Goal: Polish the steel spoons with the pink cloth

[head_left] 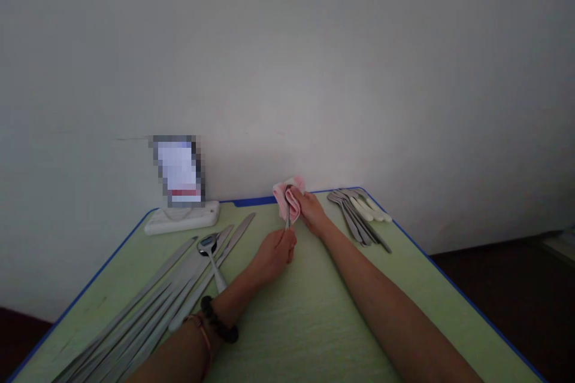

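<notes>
My left hand (275, 252) is closed round the handle of a metal spoon (287, 215), which points up and away from me. A pink and white cloth (281, 197) wraps about the spoon's bowl, so the bowl shows only in part. Pinching the cloth against the spoon from the right is my right hand (311, 212). Both hands are held over the far middle of the table. Left of my left hand, another spoon (208, 245) lies across several table knives (179, 287), its handle end hidden behind my wrist.
The green table (314, 323) has a blue edge and stands against a grey wall (359, 72). At back left a blurred-out phone (179, 170) rests on a white stand (182, 218). Several spoons (350, 221) and white-handled cutlery (372, 209) lie at back right.
</notes>
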`<act>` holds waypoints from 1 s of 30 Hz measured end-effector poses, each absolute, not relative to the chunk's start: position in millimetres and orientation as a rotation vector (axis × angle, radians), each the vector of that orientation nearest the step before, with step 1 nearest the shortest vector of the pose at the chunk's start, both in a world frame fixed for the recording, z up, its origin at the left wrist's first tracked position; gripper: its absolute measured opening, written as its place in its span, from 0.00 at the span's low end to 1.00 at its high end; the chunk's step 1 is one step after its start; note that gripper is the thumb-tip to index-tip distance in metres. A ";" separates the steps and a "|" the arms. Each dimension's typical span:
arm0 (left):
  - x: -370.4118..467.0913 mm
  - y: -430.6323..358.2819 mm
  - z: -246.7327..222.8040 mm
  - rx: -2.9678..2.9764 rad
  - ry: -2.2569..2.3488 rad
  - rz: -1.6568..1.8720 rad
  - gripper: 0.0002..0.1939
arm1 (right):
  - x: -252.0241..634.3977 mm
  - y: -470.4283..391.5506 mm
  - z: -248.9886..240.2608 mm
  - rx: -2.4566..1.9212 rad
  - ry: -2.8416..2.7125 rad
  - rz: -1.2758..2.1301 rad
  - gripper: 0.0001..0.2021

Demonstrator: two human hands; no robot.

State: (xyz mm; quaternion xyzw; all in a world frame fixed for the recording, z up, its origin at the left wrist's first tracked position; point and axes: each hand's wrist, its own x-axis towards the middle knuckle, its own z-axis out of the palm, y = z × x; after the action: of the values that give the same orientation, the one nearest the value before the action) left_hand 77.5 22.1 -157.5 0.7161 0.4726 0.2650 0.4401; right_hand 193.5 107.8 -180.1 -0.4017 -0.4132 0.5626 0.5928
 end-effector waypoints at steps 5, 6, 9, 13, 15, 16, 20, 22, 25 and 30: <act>73.2 21.6 -155.4 1.816 1.121 0.599 0.23 | 165.4 99.1 -182.4 -1.073 -0.809 1.099 0.17; 72.6 21.5 -154.8 1.819 1.112 0.597 0.23 | 162.9 97.3 -181.7 -1.081 -0.789 1.105 0.17; 71.8 21.2 -153.1 1.814 1.098 0.603 0.23 | 162.6 95.0 -179.0 -0.987 -0.783 1.259 0.16; 70.6 20.7 -150.3 1.836 1.073 0.585 0.20 | 167.4 99.9 -181.0 -0.870 -0.847 1.331 0.15; 68.4 20.7 -148.7 1.859 1.049 0.562 0.19 | 168.5 103.6 -184.7 -0.890 -0.863 1.236 0.15; 67.0 20.9 -147.9 1.869 1.036 0.547 0.18 | 168.7 105.1 -186.7 -0.914 -0.870 1.171 0.15; 61.4 22.2 -145.7 1.888 0.976 0.484 0.16 | 169.2 107.8 -191.7 -0.978 -0.887 0.971 0.17; 60.1 22.2 -144.9 1.885 0.958 0.459 0.16 | 169.6 107.5 -191.8 -0.989 -0.903 0.981 0.19; 60.7 21.0 -144.1 1.862 0.958 0.439 0.16 | 171.1 107.2 -190.8 -1.026 -0.958 1.041 0.20; 63.8 19.6 -145.0 1.805 0.975 0.455 0.19 | 174.0 108.6 -190.6 -1.092 -1.024 1.070 0.20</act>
State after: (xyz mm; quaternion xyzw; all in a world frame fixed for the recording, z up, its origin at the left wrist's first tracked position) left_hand 63.8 19.6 -145.0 0.7455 0.4024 0.1880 0.4969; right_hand 174.0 108.6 -190.6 -0.4723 -0.4426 0.4628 0.6057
